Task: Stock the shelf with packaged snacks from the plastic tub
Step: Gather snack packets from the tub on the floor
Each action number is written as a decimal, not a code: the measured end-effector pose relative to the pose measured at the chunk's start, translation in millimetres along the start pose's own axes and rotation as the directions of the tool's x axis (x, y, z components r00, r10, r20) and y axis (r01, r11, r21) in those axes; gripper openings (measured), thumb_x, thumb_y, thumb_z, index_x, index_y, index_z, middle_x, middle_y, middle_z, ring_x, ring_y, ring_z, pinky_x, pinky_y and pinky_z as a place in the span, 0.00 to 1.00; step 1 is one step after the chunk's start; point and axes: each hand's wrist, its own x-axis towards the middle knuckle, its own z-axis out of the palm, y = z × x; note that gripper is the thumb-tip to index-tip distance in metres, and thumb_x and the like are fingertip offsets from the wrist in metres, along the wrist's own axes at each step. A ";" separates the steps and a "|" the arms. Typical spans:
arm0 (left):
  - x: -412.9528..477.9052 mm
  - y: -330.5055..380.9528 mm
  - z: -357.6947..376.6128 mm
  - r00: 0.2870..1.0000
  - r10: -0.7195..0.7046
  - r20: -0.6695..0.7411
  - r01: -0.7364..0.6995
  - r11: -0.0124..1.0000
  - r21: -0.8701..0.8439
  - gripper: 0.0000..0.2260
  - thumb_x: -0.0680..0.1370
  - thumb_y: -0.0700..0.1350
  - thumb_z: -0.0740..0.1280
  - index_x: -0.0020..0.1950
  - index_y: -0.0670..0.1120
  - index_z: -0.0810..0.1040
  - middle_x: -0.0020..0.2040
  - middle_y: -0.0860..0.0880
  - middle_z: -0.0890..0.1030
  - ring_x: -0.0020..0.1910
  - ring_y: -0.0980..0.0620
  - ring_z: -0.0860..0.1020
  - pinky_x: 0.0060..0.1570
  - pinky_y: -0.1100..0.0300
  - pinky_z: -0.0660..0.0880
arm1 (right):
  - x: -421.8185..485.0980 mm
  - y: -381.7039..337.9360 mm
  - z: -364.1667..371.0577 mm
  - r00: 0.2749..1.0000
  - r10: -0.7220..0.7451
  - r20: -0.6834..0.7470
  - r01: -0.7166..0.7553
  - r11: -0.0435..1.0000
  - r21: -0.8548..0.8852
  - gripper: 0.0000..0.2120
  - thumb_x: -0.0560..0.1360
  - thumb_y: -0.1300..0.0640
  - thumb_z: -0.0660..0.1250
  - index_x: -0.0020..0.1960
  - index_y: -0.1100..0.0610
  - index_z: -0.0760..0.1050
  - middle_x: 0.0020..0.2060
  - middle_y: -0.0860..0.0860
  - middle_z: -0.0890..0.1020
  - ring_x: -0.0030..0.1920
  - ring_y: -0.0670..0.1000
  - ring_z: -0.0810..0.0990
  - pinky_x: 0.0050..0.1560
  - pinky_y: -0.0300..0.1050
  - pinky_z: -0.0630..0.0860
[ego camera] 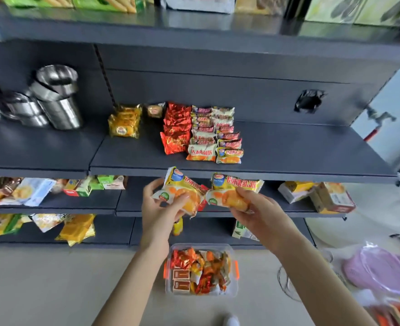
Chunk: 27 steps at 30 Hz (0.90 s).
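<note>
My left hand (157, 208) grips a yellow-and-orange snack packet (182, 190) just below the front edge of the dark grey shelf (288, 156). My right hand (256, 211) holds a second packet of the same kind (235, 190) beside it. On the shelf above lie rows of matching packets (229, 155), red foil packets (176, 131) and a yellow packet (123, 124). The clear plastic tub (234, 288) with orange clips stands on the floor between my forearms, holding several mixed snacks.
Steel cups (56, 97) stand on the shelf at the left. Lower shelves hold boxes (330, 198) and bags (76, 229). A purple lid (380, 269) and wire lie on the floor at the right. The shelf's right half is bare.
</note>
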 end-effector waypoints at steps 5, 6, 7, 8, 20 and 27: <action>16.0 5.9 34.3 1.000 0.005 -0.031 -0.006 0.999 -0.042 0.16 0.74 0.38 0.71 0.57 0.52 0.74 0.52 0.46 0.81 0.50 0.48 0.82 0.38 0.61 0.81 | 24.9 -29.3 -30.6 1.000 0.011 -0.008 -0.011 1.000 -0.018 0.19 0.72 0.55 0.70 0.60 0.60 0.73 0.52 0.58 0.82 0.51 0.54 0.82 0.49 0.47 0.80; 22.2 4.0 42.5 0.999 -0.011 -0.046 0.009 0.999 -0.048 0.13 0.74 0.39 0.71 0.55 0.51 0.74 0.52 0.45 0.81 0.50 0.47 0.82 0.37 0.61 0.81 | 33.5 -34.2 -36.3 1.000 0.005 -0.014 -0.006 0.999 -0.046 0.18 0.73 0.54 0.69 0.60 0.59 0.73 0.51 0.57 0.83 0.51 0.54 0.82 0.53 0.48 0.79; 28.9 1.3 51.8 0.998 -0.029 -0.063 0.026 0.998 -0.049 0.11 0.75 0.40 0.71 0.54 0.50 0.74 0.52 0.44 0.81 0.50 0.46 0.82 0.37 0.61 0.81 | 43.0 -39.9 -40.8 1.000 -0.001 -0.025 -0.001 0.997 -0.075 0.19 0.72 0.52 0.70 0.60 0.59 0.74 0.50 0.56 0.84 0.52 0.53 0.82 0.56 0.48 0.77; 36.4 -2.1 61.3 0.996 -0.044 -0.080 0.040 0.998 -0.048 0.10 0.75 0.40 0.70 0.53 0.50 0.74 0.52 0.44 0.81 0.49 0.46 0.82 0.37 0.62 0.81 | 53.6 -45.6 -45.6 0.999 -0.012 -0.039 0.008 0.994 -0.108 0.21 0.69 0.50 0.71 0.59 0.58 0.75 0.48 0.54 0.85 0.52 0.52 0.82 0.55 0.47 0.75; 126.9 -38.1 150.2 0.971 -0.161 -0.177 0.148 0.985 -0.084 0.12 0.74 0.38 0.71 0.57 0.44 0.78 0.56 0.42 0.82 0.52 0.45 0.82 0.43 0.61 0.82 | 206.4 -158.6 -86.9 0.998 -0.059 0.006 0.054 0.872 -0.487 0.25 0.70 0.57 0.74 0.62 0.63 0.70 0.50 0.57 0.84 0.43 0.52 0.85 0.39 0.42 0.82; 195.8 -35.4 174.5 0.997 -0.068 -0.039 0.068 0.998 0.011 0.11 0.74 0.35 0.70 0.56 0.40 0.78 0.53 0.45 0.84 0.48 0.51 0.84 0.47 0.57 0.82 | 300.2 -174.0 -96.5 0.976 -0.214 0.031 0.179 0.717 -0.673 0.16 0.69 0.60 0.76 0.54 0.60 0.76 0.47 0.57 0.84 0.45 0.53 0.85 0.47 0.47 0.82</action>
